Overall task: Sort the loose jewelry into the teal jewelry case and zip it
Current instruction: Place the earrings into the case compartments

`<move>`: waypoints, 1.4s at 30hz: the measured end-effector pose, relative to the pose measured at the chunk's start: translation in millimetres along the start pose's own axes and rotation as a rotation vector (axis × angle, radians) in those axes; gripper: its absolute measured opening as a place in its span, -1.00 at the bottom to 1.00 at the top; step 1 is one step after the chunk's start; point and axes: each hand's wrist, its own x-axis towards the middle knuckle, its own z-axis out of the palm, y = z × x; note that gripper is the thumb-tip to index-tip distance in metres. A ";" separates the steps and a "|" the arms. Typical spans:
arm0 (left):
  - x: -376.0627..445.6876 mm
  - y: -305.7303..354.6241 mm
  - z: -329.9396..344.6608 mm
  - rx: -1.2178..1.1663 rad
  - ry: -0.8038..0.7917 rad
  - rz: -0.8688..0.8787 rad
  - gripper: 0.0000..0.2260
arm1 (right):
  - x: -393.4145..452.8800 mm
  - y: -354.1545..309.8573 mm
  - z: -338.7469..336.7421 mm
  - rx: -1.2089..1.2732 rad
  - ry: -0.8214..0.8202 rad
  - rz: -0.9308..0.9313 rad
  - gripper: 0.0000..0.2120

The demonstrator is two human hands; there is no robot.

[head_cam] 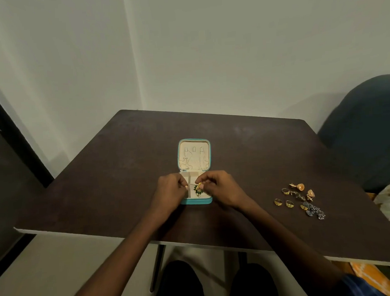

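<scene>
Over the near half of the open teal jewelry case (196,201), we see both hands meet. Our right hand (222,190) pinches a green-and-gold earring (197,189) between thumb and fingertips just above the case's right compartment; we cannot tell whether the piece already touches the lining. Our left hand (169,191) is curled at the left compartment with a small gold glint (186,187) at its fingertips, apparently a second small piece or a fastening, too small to identify.

We judge the earring to be very light and rigid, with a fan of dark green stones on a gold setting. The stones and any thin post look delicate, so we would hold it by the metal rim or backing, not by the stones, and set it down rather than drop it. Smooth metal of this kind is likely to slip from a loose pinch.

The case lies flat on the dark brown table (123,162), its lid (194,155) opened away from us; the cream lining carries thin chains (201,157) hung from hooks. The base is divided by a cream partition (189,181).

Well to the right on the table lies the remaining loose jewelry (300,200): several gold rings (278,202), two bell-shaped gold earrings (299,186) and a dark silver-toned cluster (315,210). We judge the sorting partly done and the zip not yet closed.
</scene>
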 end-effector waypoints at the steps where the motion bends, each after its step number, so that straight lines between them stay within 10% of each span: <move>1: 0.5 1.2 0.7 0.016 0.008 0.001 -0.94 | 0.3 0.0 0.0 0.004 -0.002 0.003 -0.87; 42: 0.9 -21.9 -4.5 -0.327 0.095 -0.180 -0.91 | 13.8 -32.6 35.9 -0.503 0.046 -0.154 -0.78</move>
